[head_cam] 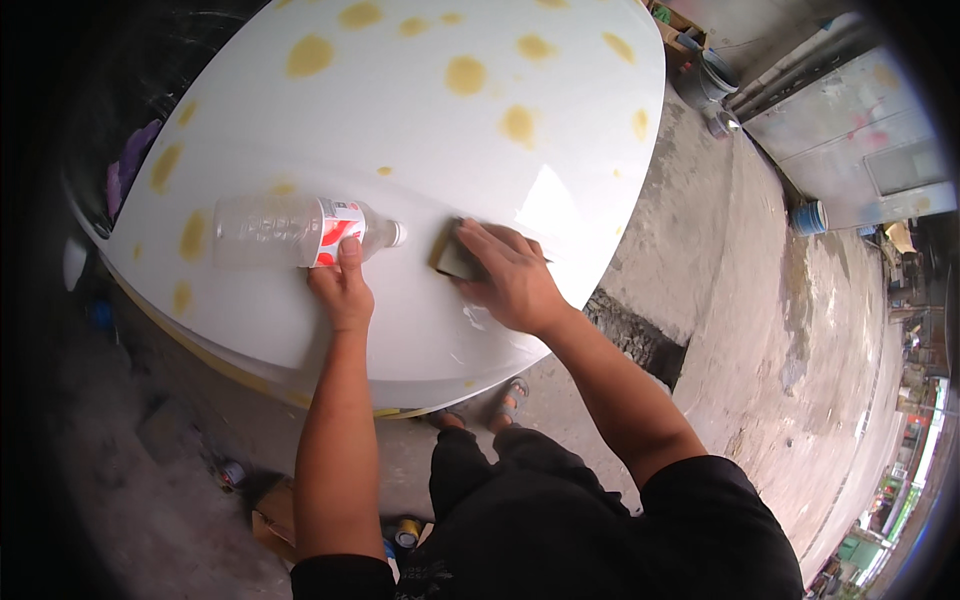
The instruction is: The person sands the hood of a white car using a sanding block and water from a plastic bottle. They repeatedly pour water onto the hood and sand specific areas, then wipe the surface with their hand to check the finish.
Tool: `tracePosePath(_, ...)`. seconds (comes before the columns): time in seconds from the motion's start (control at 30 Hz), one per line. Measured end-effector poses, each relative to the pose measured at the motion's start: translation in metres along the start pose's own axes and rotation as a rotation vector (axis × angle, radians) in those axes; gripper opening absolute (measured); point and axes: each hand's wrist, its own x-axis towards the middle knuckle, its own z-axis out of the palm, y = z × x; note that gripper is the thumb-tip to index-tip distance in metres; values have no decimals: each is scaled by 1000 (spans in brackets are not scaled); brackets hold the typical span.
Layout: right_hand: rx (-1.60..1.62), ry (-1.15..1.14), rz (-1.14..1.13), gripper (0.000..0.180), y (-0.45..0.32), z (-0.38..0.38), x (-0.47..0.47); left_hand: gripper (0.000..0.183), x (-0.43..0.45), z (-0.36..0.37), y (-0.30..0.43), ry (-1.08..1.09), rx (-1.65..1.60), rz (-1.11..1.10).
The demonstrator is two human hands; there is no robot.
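A white car body panel (420, 135), seemingly a hood, lies before me with several yellowish filler or primer spots. My left hand (345, 281) grips a clear plastic bottle (266, 231) around its red and white label, holding it sideways over the panel with the white cap pointing right. My right hand (514, 277) is slightly blurred and holds a dark sanding block or folded abrasive pad (459, 255) against the panel, to the right of the bottle cap. A wet-looking glare shows on the surface near my right hand.
A purple cloth (131, 165) lies at the panel's left edge. On the concrete floor (750, 300) stand a grey bucket (705, 79) and a blue can (810, 218). Near my feet are a broken patch (637, 341) of floor, a cardboard box (276, 517) and a yellow can (408, 532).
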Motion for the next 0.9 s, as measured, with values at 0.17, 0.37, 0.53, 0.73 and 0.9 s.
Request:
tracePosePath(0.17,-54,-7,109,76,-1,-1,-11,47,0,-3,-3,-14,51,-6)
tracePosePath(0.37,-18,42,-54,73,-10,7,13,50,1,1,-2,4,-18,-56)
tracePosePath(0.53,-96,0,85,74,3,2,-10,51,0,1,0,31,-59,-79)
tracePosePath(0.73,-3,25,-99,68,-4,8,17,50,-4,5,-4,40,-130,-134)
tracePosePath(0.9,-97,-36,136,72,8,-4,-14,49,-3,-2,-16,36,-48,-63)
